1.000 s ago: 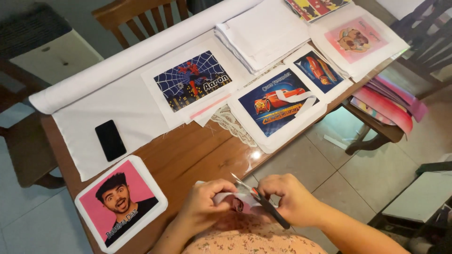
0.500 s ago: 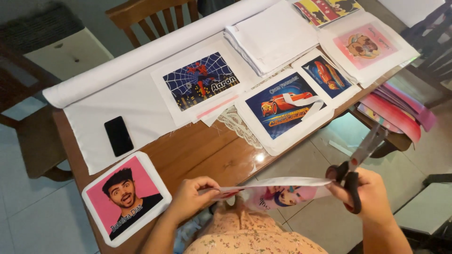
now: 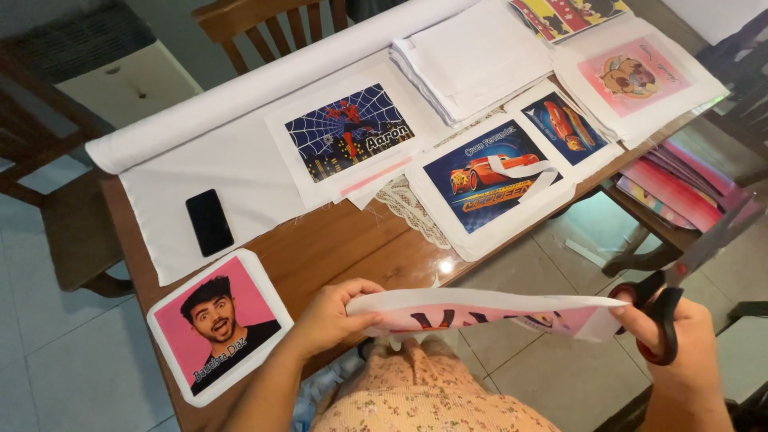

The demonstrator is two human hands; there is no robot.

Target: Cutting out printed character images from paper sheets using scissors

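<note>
My left hand (image 3: pixel 330 318) pinches the left end of a printed fabric piece (image 3: pixel 480 310), white with pink print, held flat and stretched in front of my lap. My right hand (image 3: pixel 680 340) pinches the fabric's right end and also grips scissors (image 3: pixel 688 272) with red and black handles, blades pointing up to the right. The fabric hangs in the air just off the near edge of the wooden table (image 3: pixel 336 248).
On the table lie a black phone (image 3: pixel 209 222) on white cloth (image 3: pixel 232 172), a pink portrait print (image 3: pixel 218 322), a spider-web print (image 3: pixel 346 134), two car prints (image 3: pixel 486 180), a stack of white fabric (image 3: pixel 472 60) and a lace strip (image 3: pixel 414 210). Wooden chairs stand at left and behind.
My hands, close together a second ago, have drawn apart. The right hand with the scissors swung right, and the fabric is now stretched flat between both hands.
</note>
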